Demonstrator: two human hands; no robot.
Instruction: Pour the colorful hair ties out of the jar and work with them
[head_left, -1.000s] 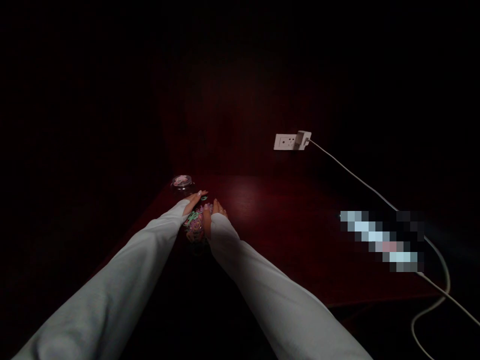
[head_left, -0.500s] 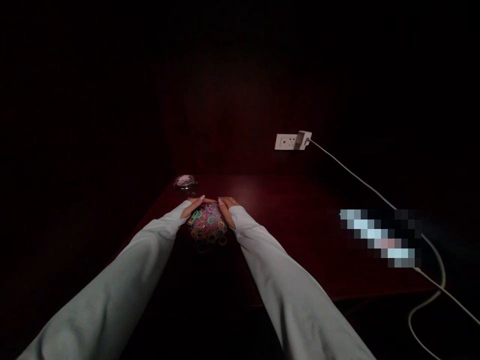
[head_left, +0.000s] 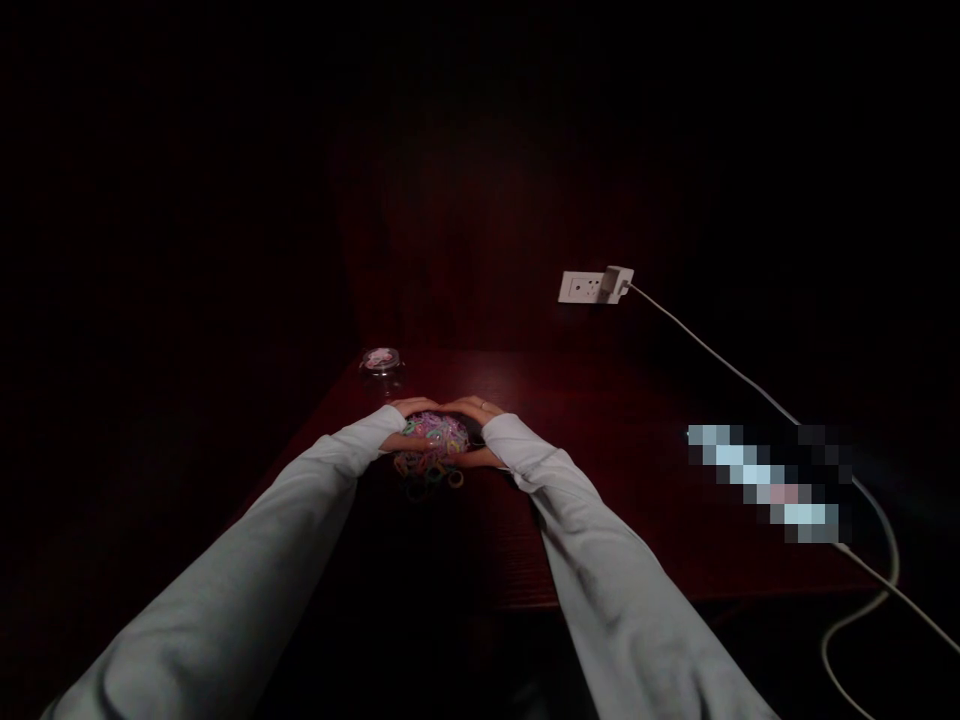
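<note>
Head view, centre frame: left hand (head_left: 411, 408) and right hand (head_left: 469, 408) curve open around a heap of small coloured rubber bands (head_left: 436, 440) on the dark bench (head_left: 600, 470), fingertips meeting beyond it. Pressing the palm edges flat should keep the stray loops at its lower edge from slipping under. The heap is roundish, slightly wider across the frame, with no pointing end.

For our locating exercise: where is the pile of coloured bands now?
The pile of coloured bands lies left of centre in head view, on the table, cupped between left hand and right hand.
</note>
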